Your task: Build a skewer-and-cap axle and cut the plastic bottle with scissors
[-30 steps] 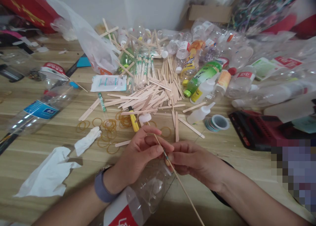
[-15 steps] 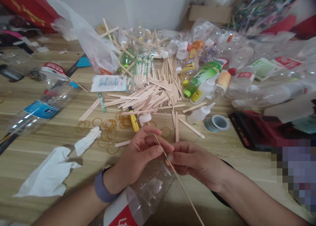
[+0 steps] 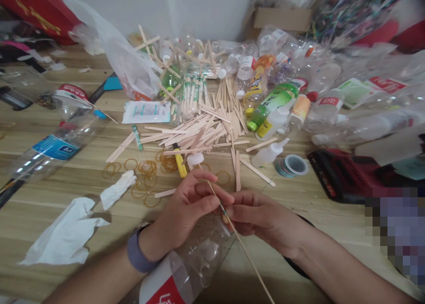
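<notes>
Two hands share one thin wooden stick (image 3: 249, 262). The left hand (image 3: 191, 211) grips it between thumb and fingers near its upper end, which pokes up among those fingers. The right hand (image 3: 262, 217) pinches just below, at a dark winding (image 3: 224, 212) on the stick. From there the stick slants down past the right fingertips and leaves the view at its lower edge. A clear bottle (image 3: 202, 259) lies under the left hand, its neck pointing toward the right fingers; whether they touch it I cannot tell.

Just beyond the left fingers are a white cap (image 3: 195, 158) and a yellow-handled tool (image 3: 181, 163), with rubber bands (image 3: 148, 167) to the left. One flat stick (image 3: 237, 171) ends right in front of the right hand, hemming it in ahead. Sideways there is more room: tabletop (image 3: 299, 197) runs from the right hand to the near edge of a red-and-black tool (image 3: 352, 173), and a narrower strip separates the left wrist from a crumpled tissue (image 3: 64, 233).
</notes>
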Tool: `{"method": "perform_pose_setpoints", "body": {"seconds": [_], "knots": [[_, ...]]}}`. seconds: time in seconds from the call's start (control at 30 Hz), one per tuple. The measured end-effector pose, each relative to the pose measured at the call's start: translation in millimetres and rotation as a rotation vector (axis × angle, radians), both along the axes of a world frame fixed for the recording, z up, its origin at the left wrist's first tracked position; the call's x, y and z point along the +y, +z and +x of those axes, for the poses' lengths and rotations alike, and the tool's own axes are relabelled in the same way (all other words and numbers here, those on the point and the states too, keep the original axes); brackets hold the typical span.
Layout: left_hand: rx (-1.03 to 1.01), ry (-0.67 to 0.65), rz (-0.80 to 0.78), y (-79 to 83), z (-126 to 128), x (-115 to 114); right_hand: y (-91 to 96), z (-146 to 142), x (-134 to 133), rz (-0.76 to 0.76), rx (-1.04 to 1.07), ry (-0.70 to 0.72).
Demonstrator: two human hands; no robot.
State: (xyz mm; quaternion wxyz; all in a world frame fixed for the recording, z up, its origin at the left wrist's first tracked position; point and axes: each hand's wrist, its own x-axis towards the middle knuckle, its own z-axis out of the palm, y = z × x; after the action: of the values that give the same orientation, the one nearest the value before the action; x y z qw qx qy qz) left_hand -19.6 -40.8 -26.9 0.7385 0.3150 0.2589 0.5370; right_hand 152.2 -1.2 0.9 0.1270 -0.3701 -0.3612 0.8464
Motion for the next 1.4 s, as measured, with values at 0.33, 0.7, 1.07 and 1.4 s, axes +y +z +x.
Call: {"method": "perform_pose_setpoints", "body": {"seconds": [0.33,0.7,1.07,1.4], "knots": [[0.0,0.009,-0.02,1.3,0.6,0.7,0.8,0.5,0.4,-0.008,0.012,-0.007],[0.02,0.011,-0.017,0.9,-0.1,1.2,-1.7,0.3,-0.2,-0.009,0.017,-0.005],[0.015,0.017,-0.031,1.6,0.4,0.3,-1.0,-0.1,0.1,0.0,0.016,-0.004],[-0.002,0.01,-0.012,1.4,0.9,1.7,-0.6,0.6,-0.2,0.004,0.017,-0.002]]}}
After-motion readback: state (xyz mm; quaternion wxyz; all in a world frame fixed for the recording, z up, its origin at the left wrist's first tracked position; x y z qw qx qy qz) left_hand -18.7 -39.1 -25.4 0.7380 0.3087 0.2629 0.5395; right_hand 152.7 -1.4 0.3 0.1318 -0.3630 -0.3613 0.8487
